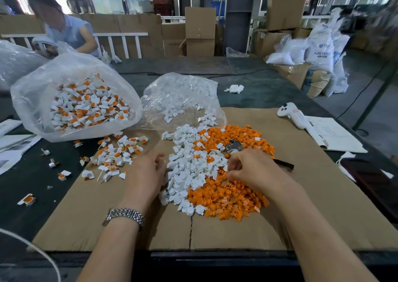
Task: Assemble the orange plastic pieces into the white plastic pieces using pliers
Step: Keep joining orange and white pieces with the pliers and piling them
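A heap of white plastic pieces (pixel 189 169) lies in the middle of the cardboard sheet (pixel 312 195). It merges on its right into a heap of orange plastic pieces (pixel 228 197). My right hand (pixel 254 169) grips the pliers over both heaps. Their metal jaws (pixel 233 147) stick out beyond my fingers and a black handle (pixel 284 164) shows behind the hand. My left hand (pixel 146 174) rests at the white heap's left edge, fingers loosely curled and touching white pieces. Nothing is plainly held in it.
Assembled white-and-orange pieces (pixel 116 156) are scattered at the left. More fill an open plastic bag (pixel 81 105). A bag of white pieces (pixel 183 96) lies behind the heaps. A white controller (pixel 293 115) and papers (pixel 336 135) lie at the right. A person (pixel 64 27) works at the far left.
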{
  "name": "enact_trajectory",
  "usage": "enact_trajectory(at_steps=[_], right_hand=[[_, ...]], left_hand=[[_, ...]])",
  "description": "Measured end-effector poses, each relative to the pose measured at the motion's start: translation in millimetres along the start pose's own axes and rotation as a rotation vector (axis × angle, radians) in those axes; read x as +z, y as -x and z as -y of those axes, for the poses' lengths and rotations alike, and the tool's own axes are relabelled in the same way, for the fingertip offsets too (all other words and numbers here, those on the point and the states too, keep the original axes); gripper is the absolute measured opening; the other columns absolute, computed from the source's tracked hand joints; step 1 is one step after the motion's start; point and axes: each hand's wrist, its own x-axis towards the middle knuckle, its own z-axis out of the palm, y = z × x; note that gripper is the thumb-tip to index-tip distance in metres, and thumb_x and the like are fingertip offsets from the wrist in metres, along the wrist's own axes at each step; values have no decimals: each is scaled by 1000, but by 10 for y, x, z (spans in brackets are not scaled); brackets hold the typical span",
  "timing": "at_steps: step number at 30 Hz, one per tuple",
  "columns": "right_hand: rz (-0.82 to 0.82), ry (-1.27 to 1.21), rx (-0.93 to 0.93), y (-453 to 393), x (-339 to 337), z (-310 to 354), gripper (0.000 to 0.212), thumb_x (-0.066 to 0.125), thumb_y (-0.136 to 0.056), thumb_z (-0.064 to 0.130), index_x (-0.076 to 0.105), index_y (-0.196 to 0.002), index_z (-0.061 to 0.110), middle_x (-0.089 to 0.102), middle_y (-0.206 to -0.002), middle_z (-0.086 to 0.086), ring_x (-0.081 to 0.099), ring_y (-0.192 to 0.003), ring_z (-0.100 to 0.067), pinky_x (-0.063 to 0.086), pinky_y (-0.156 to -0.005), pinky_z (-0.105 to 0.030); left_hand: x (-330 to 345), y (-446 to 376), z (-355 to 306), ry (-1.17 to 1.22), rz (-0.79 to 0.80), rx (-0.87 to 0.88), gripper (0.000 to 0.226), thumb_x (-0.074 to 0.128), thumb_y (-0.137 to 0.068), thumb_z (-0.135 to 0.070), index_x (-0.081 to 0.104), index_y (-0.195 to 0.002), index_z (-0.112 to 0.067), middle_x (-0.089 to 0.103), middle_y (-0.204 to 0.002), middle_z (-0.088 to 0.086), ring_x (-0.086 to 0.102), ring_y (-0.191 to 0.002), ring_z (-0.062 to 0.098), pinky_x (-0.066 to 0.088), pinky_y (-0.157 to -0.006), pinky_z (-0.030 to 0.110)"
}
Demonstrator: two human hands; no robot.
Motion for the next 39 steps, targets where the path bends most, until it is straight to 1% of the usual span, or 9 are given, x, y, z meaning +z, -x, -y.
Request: enact_trajectory(at_steps=[3, 7, 11, 16, 19, 23, 28, 33, 39], right_hand=[[18, 37, 3, -7, 41, 43, 20, 81, -83, 35, 71, -95, 21, 69, -99, 4, 64, -95, -14, 56, -85, -39], [-45, 122, -15, -27, 93, 71, 12, 75, -89, 23, 72, -98, 16, 71, -104, -3, 66, -99, -20, 56, -85, -38], [-20, 169, -10, -10, 92, 51, 21, 77, -87, 27, 67, -101, 15, 67, -102, -4, 64, -99, -23, 55, -83, -39], [-109, 249, -29, -22, 128, 15, 13, 66, -96, 30, 64, -104, 20, 66, -105, -1, 62, -98, -20, 54, -82, -38], [-260, 38, -14, -80, 100, 27, 10, 55, -101, 26, 61, -104, 18, 63, -101, 0, 61, -86, -13, 53, -75, -30], [-275, -519, -67, -55, -38, 188, 11, 75, -90, 23, 66, -95, 21, 70, -82, 6, 69, -65, -1, 56, -61, -18], [-162, -817, -188, 17, -97, 351, 11, 73, -90, 12, 78, -101, 13, 77, -87, 0, 73, -79, -8, 57, -77, -18], [-181, -702, -253, 42, -53, 457, 13, 71, -92, 11, 75, -103, 17, 74, -91, 6, 71, -86, -6, 57, -83, -22], [-209, -512, -288, 50, -17, 548, 11, 74, -90, 13, 72, -99, 19, 71, -91, 10, 66, -85, -2, 52, -77, -11]], left_hand=[[-20, 14, -18, 101, -52, 1, 20, 63, -99, -13, 71, -117, -15, 66, -107, 0, 55, -84, 8, 39, -66, 14], [-66, 68, -90, 282, -5, -105, 16, 62, -101, -16, 72, -112, -21, 69, -101, 1, 68, -82, 16, 58, -71, 33], [-118, 148, -151, 581, 40, -192, 14, 64, -101, -12, 73, -103, -22, 74, -74, 1, 69, -58, 5, 50, -49, 15], [-151, 204, -235, 837, 121, -275, 13, 67, -99, -15, 74, -105, -24, 79, -83, -3, 75, -73, 10, 56, -61, 17], [-145, 215, -291, 1101, 212, -348, 17, 70, -94, -8, 76, -110, -11, 79, -93, 13, 77, -82, 21, 59, -67, 21], [-129, 247, -342, 1453, 308, -447, 31, 73, -76, -4, 74, -107, 0, 77, -93, 17, 76, -78, 22, 61, -63, 22], [-117, 301, -375, 1501, 365, -455, 27, 70, -76, -2, 77, -102, 0, 77, -101, 21, 78, -82, 26, 61, -62, 22], [-134, 326, -409, 1487, 388, -421, 18, 70, -77, -3, 82, -90, -5, 77, -103, 22, 78, -85, 27, 61, -65, 23], [-130, 338, -426, 1480, 368, -416, 18, 71, -76, -3, 80, -91, -2, 77, -97, 23, 78, -82, 28, 61, -65, 23]])
